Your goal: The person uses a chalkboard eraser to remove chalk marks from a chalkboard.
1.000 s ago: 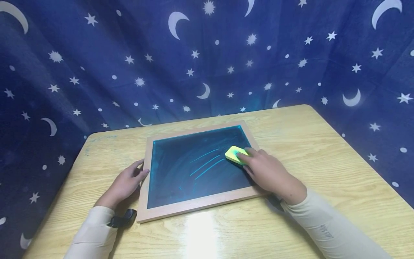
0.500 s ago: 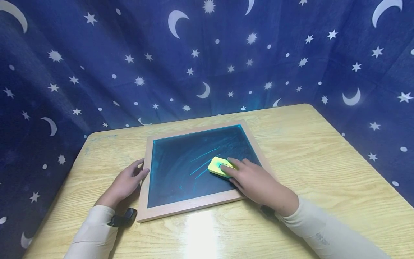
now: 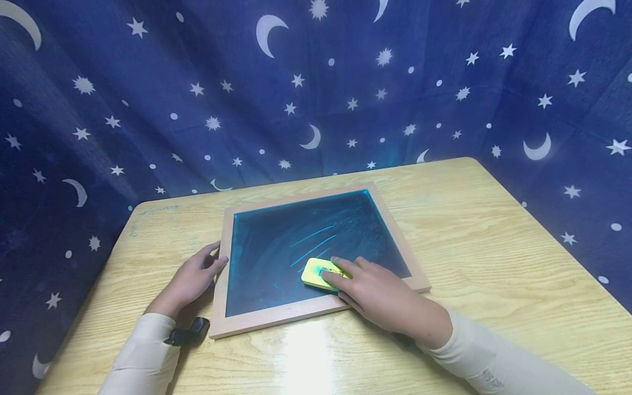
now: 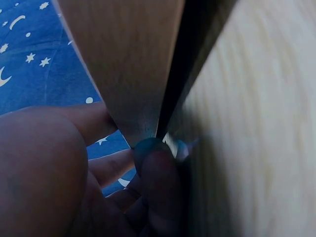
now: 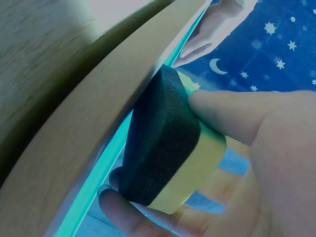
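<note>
Yellow rectangular eraser with dark pad (image 3: 311,270): dark side down, toward the near edge.
Dark rectangular wood-framed chalkboard (image 3: 259,255): face up, smeared, slanting blue chalk lines (image 3: 314,249) mid-surface.

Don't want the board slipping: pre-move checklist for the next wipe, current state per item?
1. Right hand gripping the yellow eraser: ok.
2. Dark pad facing the board surface: ok.
3. Pad pressed flat: cannot tell.
4. Left hand holding the wooden frame: ok, at its left side.
5. Frame flat on the table: cannot tell; a dark band shows beneath it in the left wrist view.
6. Blue strokes wiped off: not ok, lines show.
</note>
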Motion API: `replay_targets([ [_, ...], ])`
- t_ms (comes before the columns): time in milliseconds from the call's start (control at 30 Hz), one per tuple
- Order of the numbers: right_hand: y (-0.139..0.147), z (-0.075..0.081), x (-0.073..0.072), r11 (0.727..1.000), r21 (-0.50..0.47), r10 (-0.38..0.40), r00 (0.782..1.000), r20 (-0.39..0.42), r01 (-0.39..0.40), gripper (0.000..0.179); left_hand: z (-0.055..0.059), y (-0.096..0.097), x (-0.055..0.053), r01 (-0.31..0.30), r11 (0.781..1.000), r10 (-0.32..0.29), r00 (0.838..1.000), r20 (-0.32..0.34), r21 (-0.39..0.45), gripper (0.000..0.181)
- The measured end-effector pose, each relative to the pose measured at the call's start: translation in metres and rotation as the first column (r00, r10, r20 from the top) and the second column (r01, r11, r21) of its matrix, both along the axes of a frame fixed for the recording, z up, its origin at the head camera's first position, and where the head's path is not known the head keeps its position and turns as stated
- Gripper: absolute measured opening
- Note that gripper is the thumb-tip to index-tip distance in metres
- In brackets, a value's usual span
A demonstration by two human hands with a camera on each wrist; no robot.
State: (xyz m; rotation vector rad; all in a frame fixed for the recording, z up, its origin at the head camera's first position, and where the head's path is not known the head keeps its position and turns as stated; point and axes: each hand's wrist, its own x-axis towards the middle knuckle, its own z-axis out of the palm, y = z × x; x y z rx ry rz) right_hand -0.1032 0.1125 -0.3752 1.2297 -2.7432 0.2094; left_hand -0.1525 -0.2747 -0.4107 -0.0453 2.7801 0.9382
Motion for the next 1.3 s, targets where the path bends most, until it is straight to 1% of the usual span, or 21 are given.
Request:
replay_targets([
  [233, 0.001, -0.001, -0.001, 1.000, 0.006, -0.018, 0.999, 0.026, 0.018, 0.042, 0.001, 0.001, 0.002, 0.000, 1.000, 0.000, 1.000, 0.006, -0.003, 0.074],
  [400, 0.001, -0.002, -0.002, 1.000, -0.004, -0.023, 0.999, 0.035, 0.024, 0.043, -0.001, 0.000, 0.001, -0.005, 1.000, 0.005, 1.000, 0.003, 0.004, 0.072],
  [633, 0.001, -0.006, -0.006, 0.998, -0.027, -0.052, 0.999, 0.001, 0.052, 0.042, -0.003, 0.000, 0.001, -0.001, 1.000, 0.001, 1.000, -0.004, 0.000, 0.072],
  [833, 0.004, -0.011, -0.015, 0.990, -0.052, -0.135, 0.991, -0.014, 0.134, 0.044, -0.002, 0.000, 0.000, 0.002, 1.000, -0.002, 1.000, -0.004, -0.008, 0.072],
  [967, 0.008, -0.014, -0.023, 0.978, -0.069, -0.200, 0.979, -0.030, 0.197, 0.046, -0.002, 0.000, 0.000, 0.006, 1.000, -0.006, 1.000, -0.007, -0.006, 0.072],
  [1100, 0.015, -0.016, -0.031, 0.967, -0.066, -0.252, 0.966, -0.058, 0.248, 0.046, -0.002, -0.001, -0.001, 0.004, 1.000, -0.004, 1.000, -0.010, 0.003, 0.070],
  [1300, 0.026, -0.013, -0.042, 0.948, -0.049, -0.317, 0.948, -0.045, 0.314, 0.045, -0.003, -0.002, -0.003, 0.001, 1.000, -0.001, 1.000, -0.015, 0.007, 0.072],
])
